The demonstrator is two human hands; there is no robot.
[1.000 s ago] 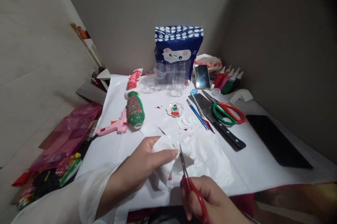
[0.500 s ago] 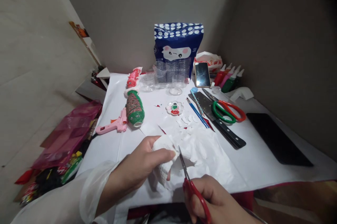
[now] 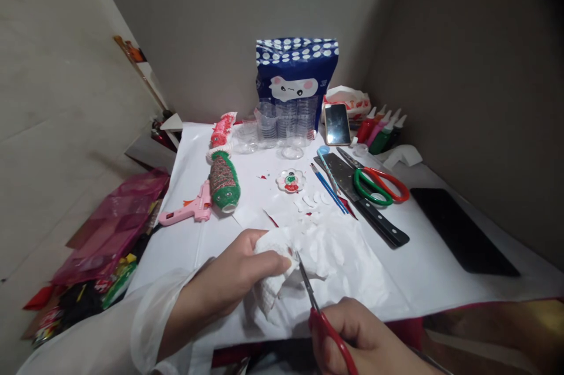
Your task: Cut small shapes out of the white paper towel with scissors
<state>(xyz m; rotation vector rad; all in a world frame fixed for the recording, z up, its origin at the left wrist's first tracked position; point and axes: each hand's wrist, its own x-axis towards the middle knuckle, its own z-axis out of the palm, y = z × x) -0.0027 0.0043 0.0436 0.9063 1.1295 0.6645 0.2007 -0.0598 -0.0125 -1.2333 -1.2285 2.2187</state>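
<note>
My left hand pinches a white, quilted-looking paper towel between thumb and fingers, above the table's front part. Part of its fingers is hidden behind the sheet. In my right hand are red-handled scissors, the fingers wrapped round the handles. Their blades look closed or nearly so, and the tips reach the towel's right edge close to my left thumb. Whether they touch it I cannot tell. Under the work lies a crumpled white sheet, with small white cut pieces just beyond it.
A pink glue gun and a green fish-shaped craft lie left. Paint sits in a flower-shaped palette. On the right are a cleaver, large scissors and a black slab. Clear plastic cups stand behind.
The scissor tips have shifted slightly down and left along the towel's edge. The lower part of the towel hangs a little differently, and my left fingertip below it no longer shows.
</note>
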